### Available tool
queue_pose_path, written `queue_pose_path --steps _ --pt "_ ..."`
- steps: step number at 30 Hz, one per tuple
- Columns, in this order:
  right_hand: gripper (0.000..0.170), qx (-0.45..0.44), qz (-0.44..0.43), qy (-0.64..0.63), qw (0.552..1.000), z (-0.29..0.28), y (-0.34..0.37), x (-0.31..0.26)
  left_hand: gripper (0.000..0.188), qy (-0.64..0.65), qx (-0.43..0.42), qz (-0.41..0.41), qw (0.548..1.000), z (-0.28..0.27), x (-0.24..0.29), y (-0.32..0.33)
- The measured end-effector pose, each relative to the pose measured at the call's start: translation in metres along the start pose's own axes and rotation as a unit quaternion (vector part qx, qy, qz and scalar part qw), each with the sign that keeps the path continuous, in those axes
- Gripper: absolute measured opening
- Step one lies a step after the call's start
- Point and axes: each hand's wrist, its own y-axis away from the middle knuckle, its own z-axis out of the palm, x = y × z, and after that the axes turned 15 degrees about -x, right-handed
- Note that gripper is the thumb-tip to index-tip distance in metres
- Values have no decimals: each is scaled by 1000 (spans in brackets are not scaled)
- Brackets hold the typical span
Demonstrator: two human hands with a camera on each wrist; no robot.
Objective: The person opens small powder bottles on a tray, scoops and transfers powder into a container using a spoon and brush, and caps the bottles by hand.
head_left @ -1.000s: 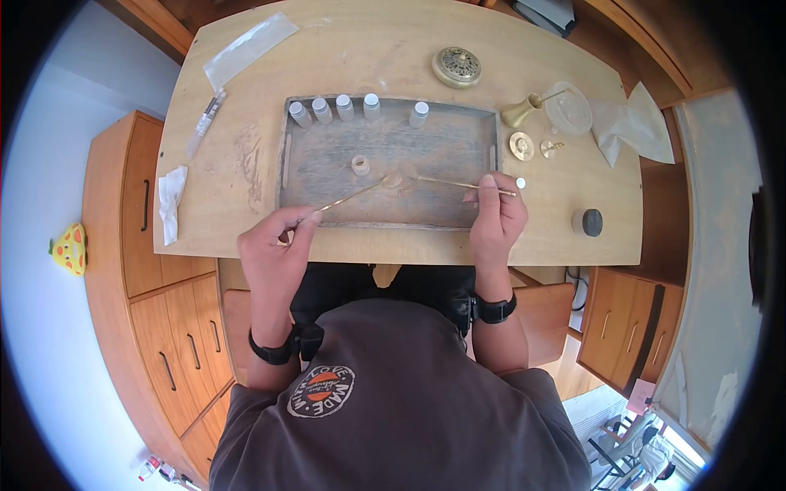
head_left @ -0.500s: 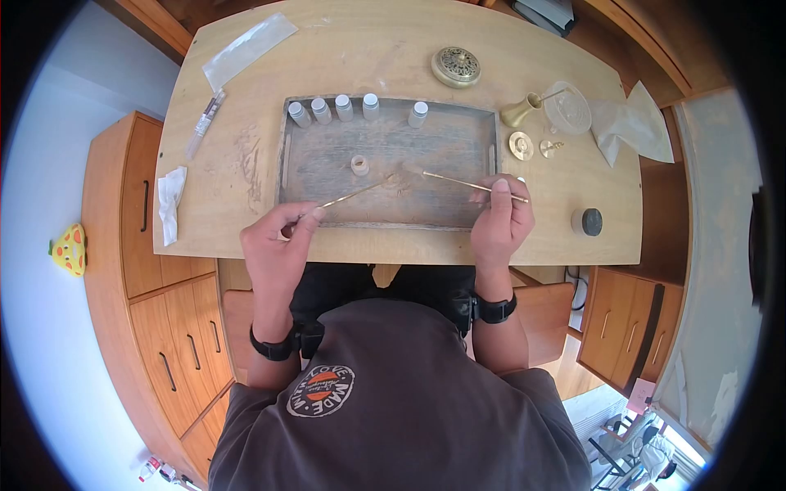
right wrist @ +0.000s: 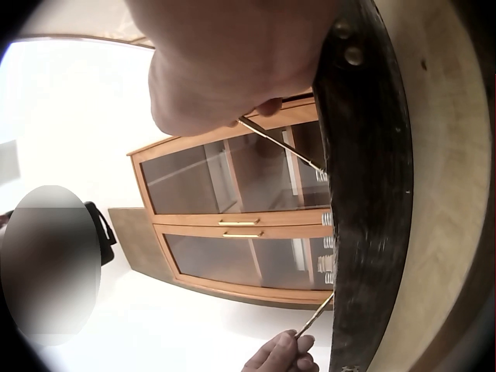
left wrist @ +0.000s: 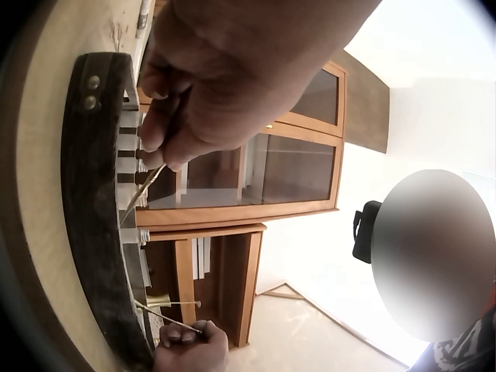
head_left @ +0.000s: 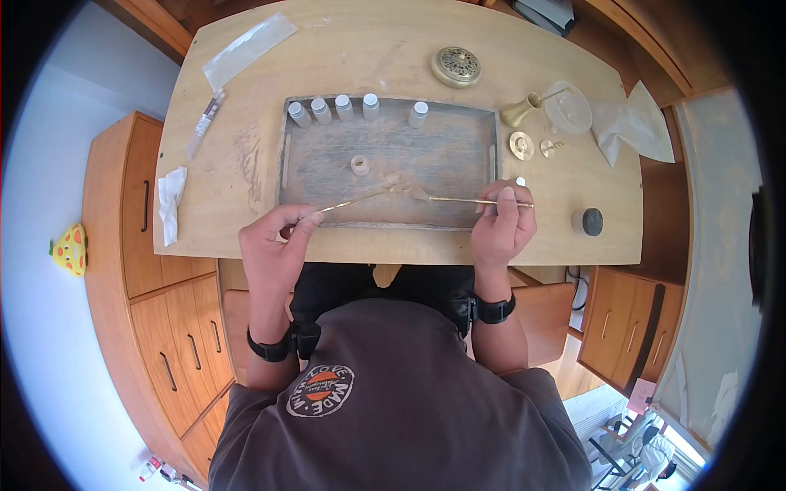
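Note:
My left hand (head_left: 276,241) pinches a thin brass tool (head_left: 352,200) whose far end reaches brown powder (head_left: 401,185) in the grey wooden tray (head_left: 327,223). From the other side my right hand (head_left: 501,229) holds a second brass tool (head_left: 467,200), its tip at the powder's right edge. An open small jar (head_left: 359,165) stands in the tray, above and left of the powder. In the left wrist view the left hand (left wrist: 225,77) grips its tool (left wrist: 144,192) over the tray wall. The right wrist view shows the right hand (right wrist: 232,62) with its tool (right wrist: 280,144).
Several white-capped bottles (head_left: 344,108) line the tray's far side. Right of the tray are a brass vase (head_left: 521,110), brass discs (head_left: 521,146), a clear dish (head_left: 568,110) and a dark-lidded jar (head_left: 588,222). A pierced brass burner (head_left: 457,67) stands behind; a crumpled tissue (head_left: 170,204) lies left.
The right hand has shifted slightly right and toward the body, its tool's tip moving the same way. The left tool's tip has moved a little right and nearer the body; both hands keep their hold.

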Motion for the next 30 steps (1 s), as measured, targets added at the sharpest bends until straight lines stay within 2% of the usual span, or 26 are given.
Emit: queue_pose_path --steps 11,22,30 --pt "14 -24 -15 21 999 0 -1 1 9 6 1 1 1000 2 -5 -2" --pt "13 -39 -26 -15 999 0 -2 0 8 13 -10 -16 1000 -3 -9 0" --pt "14 -6 -26 14 1000 2 -2 0 9 10 -2 -7 1000 -4 -8 0"
